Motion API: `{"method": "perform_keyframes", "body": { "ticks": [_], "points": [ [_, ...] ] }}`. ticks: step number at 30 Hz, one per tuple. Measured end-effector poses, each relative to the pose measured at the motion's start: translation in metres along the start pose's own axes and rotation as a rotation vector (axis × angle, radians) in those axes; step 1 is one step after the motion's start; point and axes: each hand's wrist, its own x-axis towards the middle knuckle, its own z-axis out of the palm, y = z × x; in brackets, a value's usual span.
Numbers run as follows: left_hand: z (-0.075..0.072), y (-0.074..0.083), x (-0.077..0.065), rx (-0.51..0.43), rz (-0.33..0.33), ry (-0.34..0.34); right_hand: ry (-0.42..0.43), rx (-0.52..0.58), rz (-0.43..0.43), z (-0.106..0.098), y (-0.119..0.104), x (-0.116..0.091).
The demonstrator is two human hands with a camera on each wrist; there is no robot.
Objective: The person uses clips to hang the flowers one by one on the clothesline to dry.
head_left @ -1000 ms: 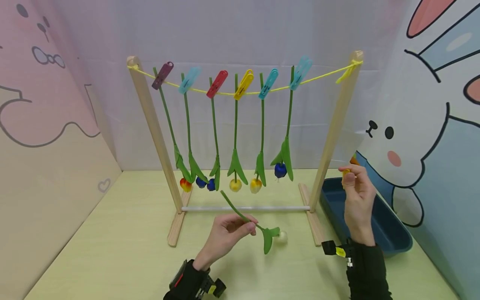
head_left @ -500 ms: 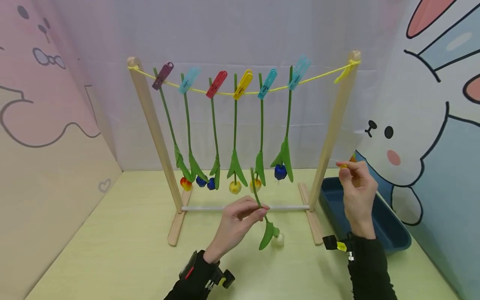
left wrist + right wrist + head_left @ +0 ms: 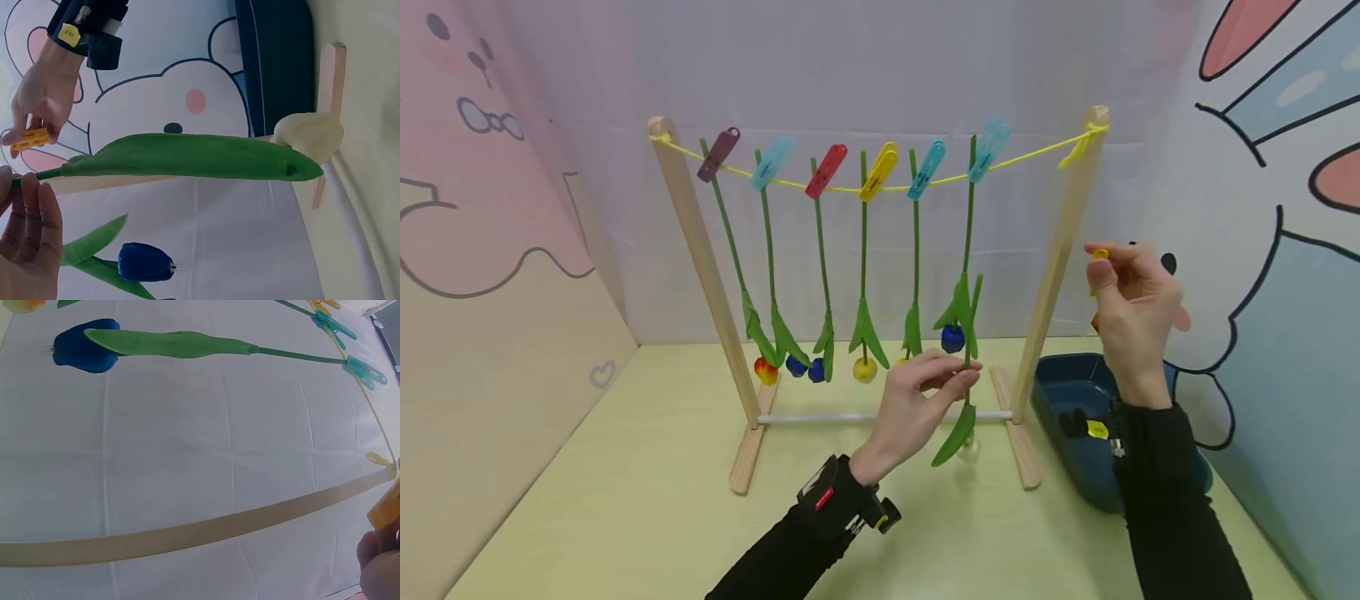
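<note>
My left hand [image 3: 917, 404] pinches the green stem of a white artificial tulip [image 3: 309, 136], whose bloom hangs downward over the table. In the left wrist view its long green leaf [image 3: 200, 156] stretches across the middle. My right hand [image 3: 1135, 308] is raised right of the frame's right post and pinches a yellow clothespin [image 3: 30, 139]. Several tulips hang upside down from a yellow string [image 3: 1037, 152], each held by a clothespin. The rightmost is a blue tulip [image 3: 952, 338] under a light blue clothespin [image 3: 989, 150], close behind the stem in my left hand.
The string runs between two wooden posts [image 3: 1067, 242] joined by a white bar [image 3: 820, 418] low down. A dark blue bin [image 3: 1067, 417] stands on the table [image 3: 610, 500] at the right, partly behind my right forearm. Curtains and rabbit-printed panels surround the table.
My left hand has moved up and to the right, turning the white tulip from slanted to nearly upright with its bloom down. My right hand has risen with the yellow clothespin.
</note>
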Motion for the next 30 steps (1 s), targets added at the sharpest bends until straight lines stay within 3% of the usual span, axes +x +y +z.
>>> {"method": "perform_keyframes", "body": {
  "ticks": [4, 12, 23, 30],
  "points": [
    [0.007, 0.003, 0.014, 0.019, 0.031, 0.013, -0.013, -0.004, -0.043, 0.005, -0.007, 0.019],
    [0.017, 0.01, 0.043, 0.017, 0.022, 0.008, -0.033, -0.073, -0.044, 0.014, -0.024, 0.054],
    [0.021, 0.015, 0.085, 0.037, -0.052, 0.001, -0.125, -0.141, -0.19, 0.029, -0.043, 0.092],
    [0.023, 0.019, 0.109, 0.052, -0.079, 0.016, -0.062, -0.131, -0.138, 0.04, -0.053, 0.109]
  ]
}}
